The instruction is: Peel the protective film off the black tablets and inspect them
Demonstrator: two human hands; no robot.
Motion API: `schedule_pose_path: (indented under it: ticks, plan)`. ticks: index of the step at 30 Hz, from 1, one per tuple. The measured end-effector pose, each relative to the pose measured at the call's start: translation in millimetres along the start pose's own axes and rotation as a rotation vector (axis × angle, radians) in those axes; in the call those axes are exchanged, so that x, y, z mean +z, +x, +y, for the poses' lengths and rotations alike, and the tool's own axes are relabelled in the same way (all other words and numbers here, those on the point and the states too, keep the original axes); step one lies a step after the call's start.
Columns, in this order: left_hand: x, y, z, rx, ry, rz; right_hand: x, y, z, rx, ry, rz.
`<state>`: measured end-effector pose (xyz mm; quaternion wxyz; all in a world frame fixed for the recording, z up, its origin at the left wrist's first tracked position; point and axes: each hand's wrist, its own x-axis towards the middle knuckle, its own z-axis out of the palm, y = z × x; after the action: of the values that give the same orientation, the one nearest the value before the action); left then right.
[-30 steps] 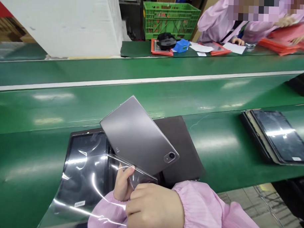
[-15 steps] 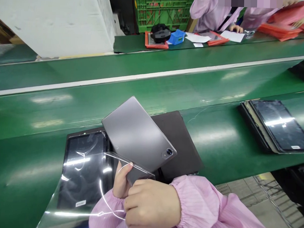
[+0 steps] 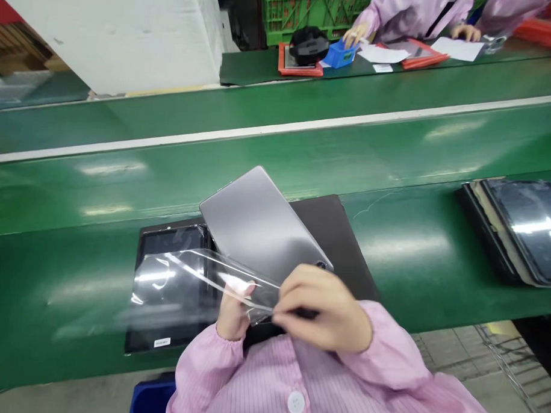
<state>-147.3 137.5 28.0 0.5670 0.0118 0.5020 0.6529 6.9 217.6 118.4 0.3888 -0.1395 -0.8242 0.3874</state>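
Green conveyor belt (image 3: 395, 144) crossing left to right; green crate (image 3: 309, 15) and co-worker in pink smock (image 3: 413, 12) at far side. Near edge: black folio cover (image 3: 346, 257) under grey tablet (image 3: 257, 221), tablet tilted up. Left hand (image 3: 234, 310) holding tablet's near edge; right hand (image 3: 321, 307) pinching clear plastic film (image 3: 182, 275) against tablet.

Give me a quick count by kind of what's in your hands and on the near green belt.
Grey metal-backed tablet: 1
Clear plastic film sheet: 1
Dark glossy-screened tablets: 2
Matte black flat panel: 1
Total: 5
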Motion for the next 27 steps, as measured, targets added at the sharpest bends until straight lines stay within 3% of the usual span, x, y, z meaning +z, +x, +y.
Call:
schedule_pose_path:
  ticks: [3, 6, 8, 12, 15, 20, 24, 27]
  plan:
    - [7.6, 1.2, 3.7, 0.028, -0.005, 0.036, -37.3, -4.6, 12.2, 0.220, -0.016, 0.220]
    - [10.9, 0.4, 6.5, 0.031, 0.037, 0.030, -54.1, -19.6, 29.4, 0.400, -0.139, 0.418]
    - [10.8, -0.5, 6.9, 0.032, 0.059, 0.017, -49.7, -32.8, 38.4, 0.518, -0.171, 0.486]
    - [11.4, -1.7, 5.3, 0.081, 0.122, -0.026, -19.5, -55.9, 43.6, 0.736, -0.032, 0.429]
    - [14.9, -2.7, 2.4, 0.143, 0.199, -0.040, -4.1, -66.0, 41.8, 0.858, 0.054, 0.499]
    - [19.4, -8.9, 3.4, 0.126, 0.231, 0.015, -19.1, -72.6, 37.1, 0.797, 0.111, 0.675]
    - [10.6, -16.9, 16.6, 0.067, 0.229, 0.013, -49.6, -70.4, 29.8, 0.660, 0.098, 0.924]
    - [0.2, -21.8, 30.6, 0.106, 0.248, 0.059, -61.3, -70.7, 20.9, 0.456, -0.097, 1.183]
